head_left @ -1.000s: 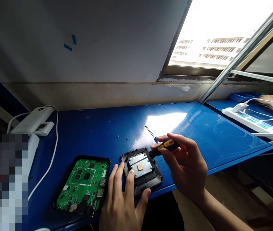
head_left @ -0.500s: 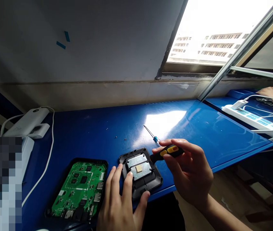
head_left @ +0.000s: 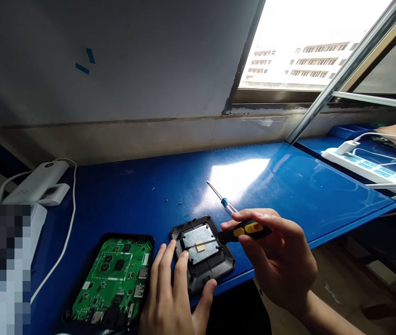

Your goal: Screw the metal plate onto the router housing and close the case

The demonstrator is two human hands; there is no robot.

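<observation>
My right hand point(head_left: 283, 253) is closed around a black-and-yellow screwdriver point(head_left: 246, 231). Its thin shaft points left, low across the metal plate point(head_left: 203, 232) inside a black plastic cover point(head_left: 215, 272). A small beige pad point(head_left: 200, 246) sits on that plate, partly crossed by the shaft. Whether the tip touches a screw I cannot tell. With fingers spread, my left hand point(head_left: 180, 295) rests at the cover's left and near edges. Left of it lies the other half of the casing, with a green circuit board point(head_left: 112, 274) in it.
A second screwdriver point(head_left: 223, 200) with a blue clear handle lies beyond my right hand. Small screws point(head_left: 180, 203) are scattered behind the cover. White devices point(head_left: 40, 179) with a cable stand at left. At right are a power strip point(head_left: 365, 165), a metal frame point(head_left: 312, 107) and another person's hand point(head_left: 393, 132).
My right hand and the screwdriver have shifted slightly right and nearer to me. The left hand stays by the cover. The whole view has moved a little.
</observation>
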